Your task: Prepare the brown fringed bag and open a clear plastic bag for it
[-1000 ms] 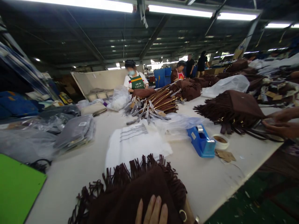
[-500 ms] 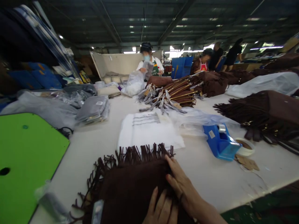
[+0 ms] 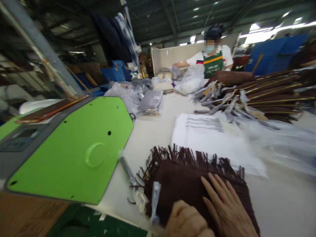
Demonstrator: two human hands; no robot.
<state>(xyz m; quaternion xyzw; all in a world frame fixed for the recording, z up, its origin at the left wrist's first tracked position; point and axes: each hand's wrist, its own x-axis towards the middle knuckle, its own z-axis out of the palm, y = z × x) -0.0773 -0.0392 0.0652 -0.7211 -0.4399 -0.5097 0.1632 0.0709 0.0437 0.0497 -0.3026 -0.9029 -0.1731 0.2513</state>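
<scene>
Pressing flat, both hands side by side on the brown fringed bag (image 3: 187,184): right hand (image 3: 227,207) fingers spread, left hand (image 3: 187,222) curled beside it; fringe points away across the desk (image 3: 153,131).

The fringed bag (image 3: 187,184) lies at the near edge of the worktop (image 3: 158,131); both hands rest on it, left hand (image 3: 187,222) beside right hand (image 3: 227,207); the machine (image 3: 74,151) stands to its left; the flat bags (image 3: 212,138) lie just behind it; the strap pile (image 3: 266,95) lies farther back on the right.
</scene>
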